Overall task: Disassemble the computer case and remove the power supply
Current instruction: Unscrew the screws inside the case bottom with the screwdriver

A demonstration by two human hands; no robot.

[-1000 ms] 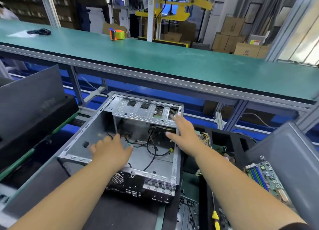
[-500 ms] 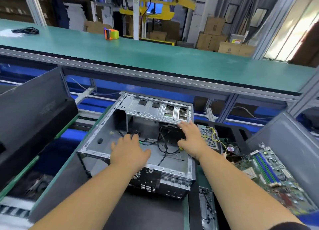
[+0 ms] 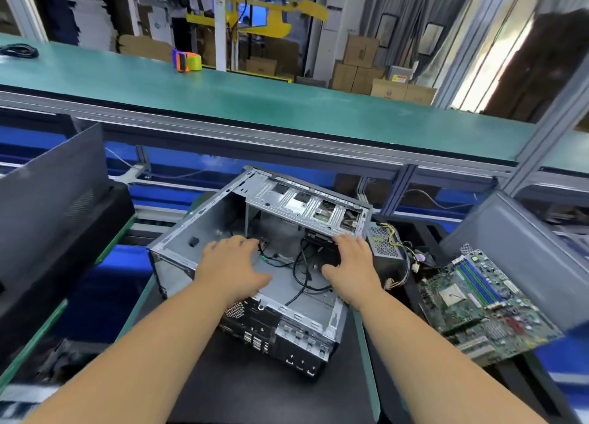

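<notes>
Your left hand [image 3: 234, 266], fingers spread, and right hand [image 3: 349, 262], fingers straight, reach into the gutted computer case [image 3: 255, 258]; its power supply [image 3: 384, 247] already lies outside, so next clear the loose cables [image 3: 301, 264].

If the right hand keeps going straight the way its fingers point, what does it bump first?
Probably the drive cage: the right hand points away from the person, with its fingers already at the cage's near edge; contact is unclear.

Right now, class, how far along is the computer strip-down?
Done: the case is open, with the power supply and circuit board beside it. In hand: left hand and right hand reach inside. Left: loose cables and drive cage.
</notes>
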